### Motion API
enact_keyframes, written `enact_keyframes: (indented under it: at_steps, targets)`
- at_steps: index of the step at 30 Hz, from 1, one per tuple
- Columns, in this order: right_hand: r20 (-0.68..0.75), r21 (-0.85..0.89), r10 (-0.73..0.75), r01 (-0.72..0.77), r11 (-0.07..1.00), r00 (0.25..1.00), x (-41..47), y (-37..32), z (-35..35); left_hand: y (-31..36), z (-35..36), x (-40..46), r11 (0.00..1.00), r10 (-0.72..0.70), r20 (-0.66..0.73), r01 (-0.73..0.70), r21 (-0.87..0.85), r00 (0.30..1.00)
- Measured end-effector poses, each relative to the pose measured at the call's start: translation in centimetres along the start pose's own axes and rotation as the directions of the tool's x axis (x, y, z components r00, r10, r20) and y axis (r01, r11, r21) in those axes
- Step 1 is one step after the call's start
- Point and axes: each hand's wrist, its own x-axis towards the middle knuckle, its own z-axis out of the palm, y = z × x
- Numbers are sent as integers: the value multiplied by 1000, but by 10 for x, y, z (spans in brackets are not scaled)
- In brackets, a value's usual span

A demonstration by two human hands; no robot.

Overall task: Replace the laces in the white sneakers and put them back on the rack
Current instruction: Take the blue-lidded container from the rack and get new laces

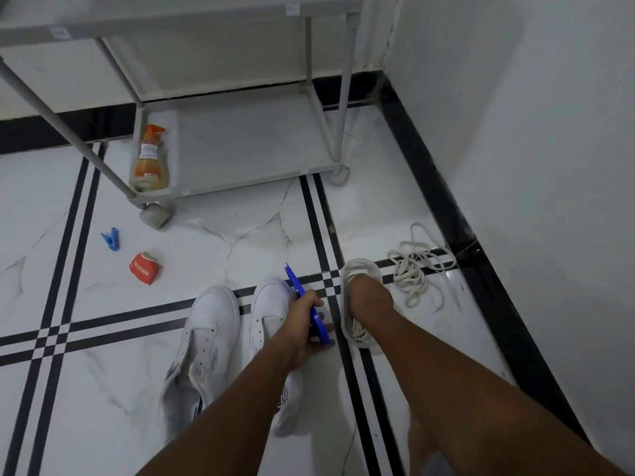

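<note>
Both bare forearms are reaching forward and down; the left hand is gripping with curled fingers, the right hand is dipping downward, its fingers hidden.

Home corner: marble floor, shoe rack

Right hand fingers hidden inside container; rack top cropped.
</note>
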Motion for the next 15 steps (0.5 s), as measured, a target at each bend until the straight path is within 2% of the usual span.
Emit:
enact_keyframes:
  at_steps: [2,3,6,10,13,15]
  targets:
    - [12,-38,-34,35,999,999,3,1,0,3,-2,0,1000,2,4,-2,-8,1000]
    - [-28,-34,-75,74,997,997,5,3,5,4,-2,0,1000,5,3,-5,-10,1000]
    - [-253,-67,-167,155,986,953,8,12,20,8,-5,-4,999,25,-4,-25,-21,1000]
    - [-456,-118,-245,215,969,856,-12,18,3,19,-11,-13,998,56,17,-56,-31,998]
    - [-405,-94,-274,258,962,872,-42,9,-33,35,-15,-22,993,96,32,-93,-75,995]
    - [-299,16,-279,297,955,912,-65,-1,-62,50,-16,-31,987,134,44,-130,-94,990]
